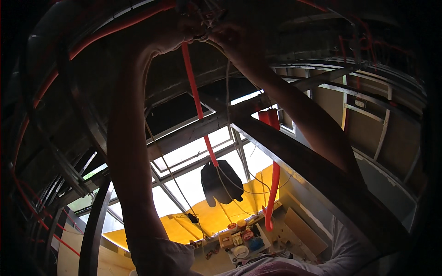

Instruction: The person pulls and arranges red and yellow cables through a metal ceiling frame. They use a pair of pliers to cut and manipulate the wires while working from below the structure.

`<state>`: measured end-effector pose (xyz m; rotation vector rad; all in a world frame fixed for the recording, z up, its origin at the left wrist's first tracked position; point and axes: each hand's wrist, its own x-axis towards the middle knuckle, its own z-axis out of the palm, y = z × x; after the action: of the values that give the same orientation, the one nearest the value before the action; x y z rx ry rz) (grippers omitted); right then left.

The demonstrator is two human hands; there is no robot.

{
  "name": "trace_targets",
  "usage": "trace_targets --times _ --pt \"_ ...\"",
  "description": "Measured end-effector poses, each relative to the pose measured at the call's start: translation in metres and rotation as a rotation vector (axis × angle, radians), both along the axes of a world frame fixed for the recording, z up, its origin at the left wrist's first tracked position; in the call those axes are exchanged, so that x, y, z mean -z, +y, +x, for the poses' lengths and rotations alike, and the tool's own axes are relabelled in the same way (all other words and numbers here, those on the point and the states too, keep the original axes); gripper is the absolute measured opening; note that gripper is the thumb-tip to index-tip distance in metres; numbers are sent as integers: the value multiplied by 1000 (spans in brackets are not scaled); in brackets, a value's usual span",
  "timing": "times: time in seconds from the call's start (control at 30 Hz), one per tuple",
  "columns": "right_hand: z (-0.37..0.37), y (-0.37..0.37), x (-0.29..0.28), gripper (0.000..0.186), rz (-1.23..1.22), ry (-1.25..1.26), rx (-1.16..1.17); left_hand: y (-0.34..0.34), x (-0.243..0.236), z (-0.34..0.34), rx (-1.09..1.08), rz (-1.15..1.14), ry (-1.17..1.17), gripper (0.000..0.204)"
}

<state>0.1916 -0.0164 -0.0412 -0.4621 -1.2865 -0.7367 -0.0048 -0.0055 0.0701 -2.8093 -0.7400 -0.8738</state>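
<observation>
Both my arms reach overhead to a tangle of thin wires (206,13) at the top edge of the view. My left hand (172,37) is bent at the wrist, its fingers closed on the wires from the left. From the right, my right hand (234,42) pinches them too, with its fingertips close to the left ones. A pale wire (228,87) hangs down from between my hands. Just below them is an orange-red conduit (191,78), running down toward the windows. Deep shadow hides the single fingers and the wire ends.
Metal ceiling beams (294,161) cross close beneath my arms. Another orange-red conduit (274,193) hangs at the right. Beyond are a dark jacket (221,181), bright windows (179,195), yellow sheeting (207,214), and a low surface with several small containers (241,251). Wall framing (384,124) stands at the right.
</observation>
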Motion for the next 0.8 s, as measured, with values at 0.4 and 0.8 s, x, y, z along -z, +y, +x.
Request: trace_targets --times 0.4,0.8 --pt "-7 -9 0 29 -128 -37 -108 -17 -6 1 -81 147 108 30" --pt "-10 -9 -9 22 -246 -20 -25 -26 6 -3 -35 22 68 22"
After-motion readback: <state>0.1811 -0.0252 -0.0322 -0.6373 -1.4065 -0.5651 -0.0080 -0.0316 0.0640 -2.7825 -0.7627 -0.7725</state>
